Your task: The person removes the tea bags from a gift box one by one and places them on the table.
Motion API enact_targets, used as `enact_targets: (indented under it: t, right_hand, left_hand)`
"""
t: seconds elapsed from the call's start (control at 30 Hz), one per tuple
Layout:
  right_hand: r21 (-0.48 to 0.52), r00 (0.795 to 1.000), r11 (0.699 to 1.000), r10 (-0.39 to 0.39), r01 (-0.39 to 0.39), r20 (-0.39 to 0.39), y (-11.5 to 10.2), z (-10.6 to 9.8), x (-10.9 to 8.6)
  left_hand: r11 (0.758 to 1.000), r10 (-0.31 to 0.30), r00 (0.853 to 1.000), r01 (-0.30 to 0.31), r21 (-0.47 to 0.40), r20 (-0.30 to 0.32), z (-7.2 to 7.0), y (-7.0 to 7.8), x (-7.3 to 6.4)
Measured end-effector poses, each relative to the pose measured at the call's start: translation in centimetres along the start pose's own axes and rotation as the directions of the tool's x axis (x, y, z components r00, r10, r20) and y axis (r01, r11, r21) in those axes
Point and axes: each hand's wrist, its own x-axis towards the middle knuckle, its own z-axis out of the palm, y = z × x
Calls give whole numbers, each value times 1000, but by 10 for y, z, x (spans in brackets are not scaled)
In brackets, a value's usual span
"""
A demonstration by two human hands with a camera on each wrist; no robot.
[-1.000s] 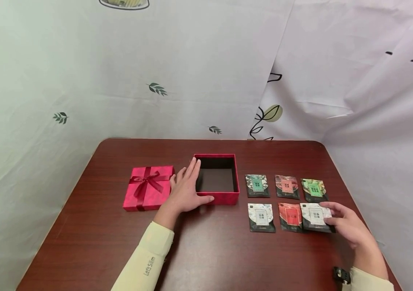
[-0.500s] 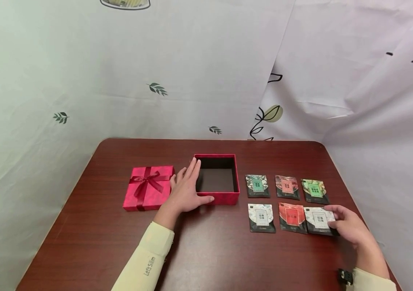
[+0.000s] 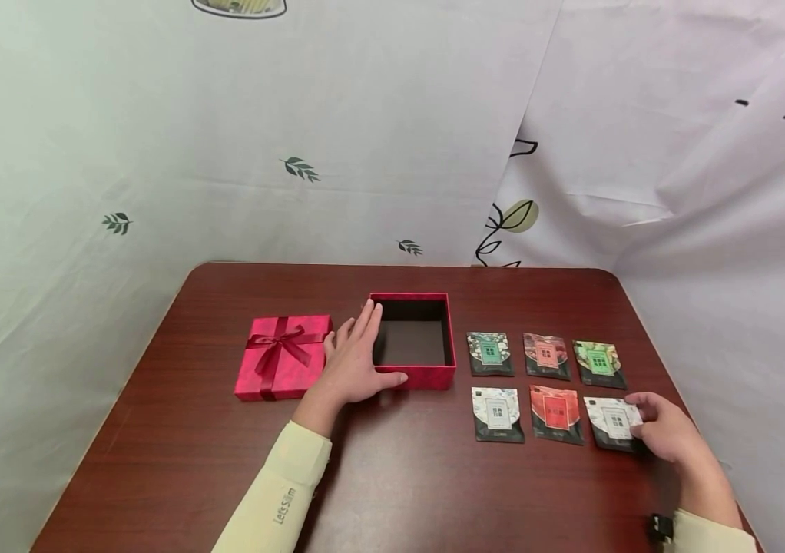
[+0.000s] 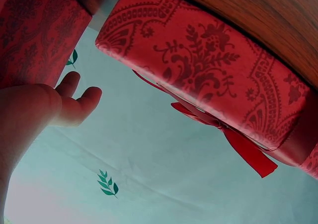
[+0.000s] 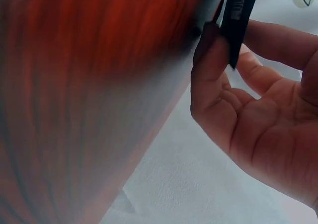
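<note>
My right hand pinches the right edge of a white-and-black sachet, at the right end of the front row. In the right wrist view, thumb and fingers meet on the sachet's dark end. Straight fingers of my left hand rest at the left side of a red gift box, its thumb along the front. Uncovered, the box shows a dark interior with nothing in it. Left of that hand lies the red patterned lid with a ribbon bow, also large in the left wrist view.
A second white sachet and a red sachet lie in the front row. Behind them are a dark green sachet, a reddish one and a bright green one. The brown table meets a cloth backdrop.
My right hand has moved the white sachet rightward and slightly nearer, off the red sachet it overlapped, so a gap now shows between them. The left hand stays in place.
</note>
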Motion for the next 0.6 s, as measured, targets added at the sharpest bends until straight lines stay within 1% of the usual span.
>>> enact_targets:
  t: [0.2,0.37,0.6]
  right_hand:
    - [-48,1000,999,12,-12,8,0,0,1]
    - [-95,1000,995,15,-15,-4,-1,0,1]
    - [-110,998,992,54,-55,-8,-4,3,0]
  left_hand:
    - [1000,-4,1000,4,-1,1,-1,1,0]
    - [1000,-6,1000,6,1,5,-1,1,0]
    - [1000,-1,1000,1,-5,-3,-2,1,-1]
